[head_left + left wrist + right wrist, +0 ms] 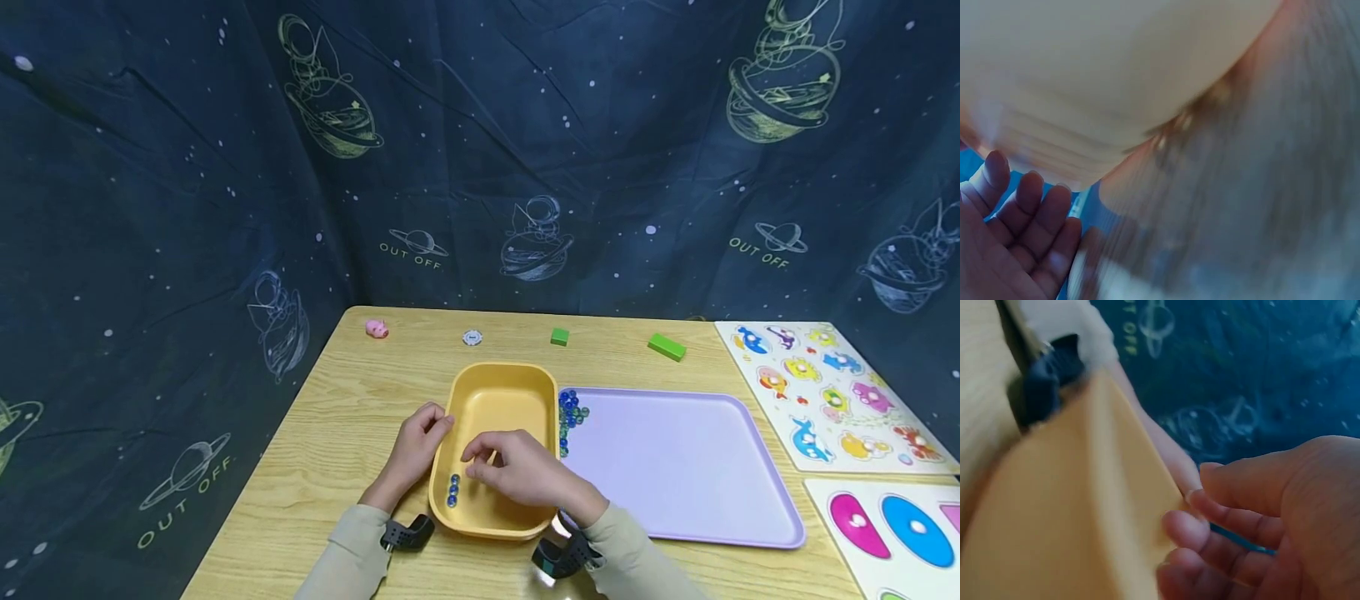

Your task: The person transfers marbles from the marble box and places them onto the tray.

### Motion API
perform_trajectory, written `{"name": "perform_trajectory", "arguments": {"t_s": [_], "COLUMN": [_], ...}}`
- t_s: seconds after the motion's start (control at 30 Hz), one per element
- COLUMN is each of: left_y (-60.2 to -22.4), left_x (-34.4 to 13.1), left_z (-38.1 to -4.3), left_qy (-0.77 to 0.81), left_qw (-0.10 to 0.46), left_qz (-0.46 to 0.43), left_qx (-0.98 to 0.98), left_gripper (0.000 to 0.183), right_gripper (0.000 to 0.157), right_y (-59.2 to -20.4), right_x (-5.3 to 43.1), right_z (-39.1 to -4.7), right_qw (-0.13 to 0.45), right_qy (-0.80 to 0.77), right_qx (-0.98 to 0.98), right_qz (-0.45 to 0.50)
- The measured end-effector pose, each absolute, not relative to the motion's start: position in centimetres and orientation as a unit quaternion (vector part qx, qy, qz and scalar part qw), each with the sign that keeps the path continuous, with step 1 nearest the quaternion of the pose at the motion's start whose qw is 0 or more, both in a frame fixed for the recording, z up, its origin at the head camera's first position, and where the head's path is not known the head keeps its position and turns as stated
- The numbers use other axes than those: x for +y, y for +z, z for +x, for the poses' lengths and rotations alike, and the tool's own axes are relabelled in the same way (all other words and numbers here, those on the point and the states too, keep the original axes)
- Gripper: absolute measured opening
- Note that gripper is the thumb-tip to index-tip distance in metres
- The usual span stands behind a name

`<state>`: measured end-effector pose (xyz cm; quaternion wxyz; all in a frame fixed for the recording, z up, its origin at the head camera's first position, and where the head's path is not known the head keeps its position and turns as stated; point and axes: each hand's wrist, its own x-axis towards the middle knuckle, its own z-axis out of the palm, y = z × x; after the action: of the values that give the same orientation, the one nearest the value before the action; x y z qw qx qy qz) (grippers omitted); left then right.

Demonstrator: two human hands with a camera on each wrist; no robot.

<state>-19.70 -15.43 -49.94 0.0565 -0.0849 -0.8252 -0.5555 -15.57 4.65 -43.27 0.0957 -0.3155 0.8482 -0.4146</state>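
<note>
A yellow tub (510, 379) stands on the table. Three dark-blue marbles (453, 490) lie in a row on its floor, near the lower left side. My left hand (416, 446) holds the tub's left rim, its thumb at the edge and its fingers along the outer wall. Over the tub's inside hovers my right hand (517, 471), fingers loosely bent, thumb and forefinger apart. Nothing shows between them in the head view or the right wrist view. More blue and green marbles (568, 408) cluster at the left end of the lilac tray (675, 467), against the tub.
Along the back lie a pink pig (377, 328), a poker chip (472, 337), a small green block (559, 337) and a longer green block (667, 347). On the right are an animal puzzle board (832, 392) and a shape board (885, 533). Dark cloth (465, 150) hangs behind.
</note>
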Motion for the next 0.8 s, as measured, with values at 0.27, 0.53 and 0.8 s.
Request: {"name": "perform_trajectory", "arguments": {"t_s": [0.27, 0.53, 0.8], "left_y": [-48.8, -46.7, -47.6], "left_x": [-15.2, -14.7, -14.9], "left_z": [-19.2, -18.1, -18.6], "left_qy": [-0.558, -0.555, -0.557], "left_qw": [0.046, 0.038, 0.048], "left_qz": [-0.091, -0.095, -0.098], "left_qx": [-0.823, -0.826, -0.823], "left_gripper": [0.02, 0.019, 0.019], "right_gripper": [0.02, 0.016, 0.011], "right_y": [-44.7, -46.0, -45.8], "right_x": [2.6, 2.1, 2.1], "right_z": [-14.9, -14.6, -14.4], "right_qw": [0.163, 0.174, 0.182], "right_qy": [-0.377, -0.331, -0.304], "right_qx": [0.846, 0.851, 0.843], "right_qz": [-0.34, -0.368, -0.406]}}
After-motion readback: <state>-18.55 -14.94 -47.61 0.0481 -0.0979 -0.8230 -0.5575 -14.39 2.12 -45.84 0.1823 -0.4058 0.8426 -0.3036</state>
